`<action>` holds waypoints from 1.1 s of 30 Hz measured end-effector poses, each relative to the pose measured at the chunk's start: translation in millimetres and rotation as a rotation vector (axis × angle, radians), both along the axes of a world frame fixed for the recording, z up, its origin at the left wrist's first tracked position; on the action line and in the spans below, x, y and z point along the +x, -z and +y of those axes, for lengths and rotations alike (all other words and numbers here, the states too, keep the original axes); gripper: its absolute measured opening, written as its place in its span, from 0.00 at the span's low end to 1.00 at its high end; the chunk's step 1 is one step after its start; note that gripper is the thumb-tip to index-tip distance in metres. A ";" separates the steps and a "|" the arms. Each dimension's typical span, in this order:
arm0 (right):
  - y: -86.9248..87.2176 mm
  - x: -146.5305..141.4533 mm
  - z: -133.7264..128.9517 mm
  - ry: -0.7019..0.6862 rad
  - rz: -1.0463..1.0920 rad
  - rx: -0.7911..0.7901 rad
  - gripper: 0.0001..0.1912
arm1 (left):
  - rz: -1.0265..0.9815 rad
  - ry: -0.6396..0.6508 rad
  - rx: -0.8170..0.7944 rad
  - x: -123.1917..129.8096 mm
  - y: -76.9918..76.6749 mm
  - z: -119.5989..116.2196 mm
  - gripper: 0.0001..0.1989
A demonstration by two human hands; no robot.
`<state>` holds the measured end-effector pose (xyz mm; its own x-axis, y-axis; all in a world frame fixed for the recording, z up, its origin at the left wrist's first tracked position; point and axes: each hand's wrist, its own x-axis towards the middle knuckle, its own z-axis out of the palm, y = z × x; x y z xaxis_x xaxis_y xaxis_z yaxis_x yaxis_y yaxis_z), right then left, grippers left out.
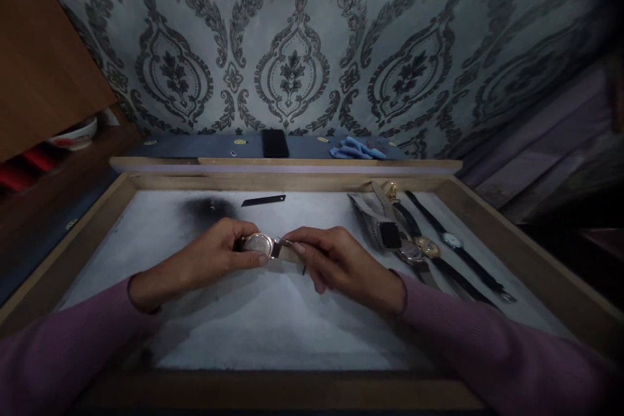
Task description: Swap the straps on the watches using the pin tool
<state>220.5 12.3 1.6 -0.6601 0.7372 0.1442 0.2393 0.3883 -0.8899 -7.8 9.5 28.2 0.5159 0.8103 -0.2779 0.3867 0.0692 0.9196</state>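
Note:
Near the middle of the wood-framed tray (292, 180), my left hand (214, 253) is closed round a round-cased watch (258, 244), fingers behind and thumb on the near edge of its case. My right hand (336, 257) is closed in a pinch beside the watch's right side, where the strap meets the case. A small thin item shows between its fingertips, too small to name. Beyond the hands a dark flat blade (264, 200) lies on the tray's white surface.
Several watches (429, 247) lie at the tray's right, one with a square dark face (389, 234). Behind the tray are a black phone (275, 143) and a blue cloth (357, 148). A bowl (75, 135) stands on the left shelf; a patterned wall rises behind.

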 end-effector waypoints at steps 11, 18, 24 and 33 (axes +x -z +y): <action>-9.1 2.3 0.9 -0.030 -0.041 -0.028 0.17 | -0.031 0.022 -0.014 -1.2 -2.1 -0.4 0.13; -7.4 3.2 2.2 -0.035 -0.059 -0.020 0.17 | -0.034 0.022 -0.015 -0.8 -3.3 -1.1 0.13; -6.6 2.3 2.7 -0.063 -0.069 -0.051 0.17 | -0.053 0.043 -0.027 -1.2 -1.6 -2.5 0.13; -6.3 3.1 2.1 -0.055 -0.023 -0.058 0.16 | -0.054 0.016 -0.044 0.5 -4.1 -3.1 0.13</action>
<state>223.6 14.3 7.9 -0.7025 0.7065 0.0863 0.2397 0.3490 -0.9060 -7.3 6.4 32.3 0.5439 0.7895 -0.2843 0.3379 0.1040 0.9354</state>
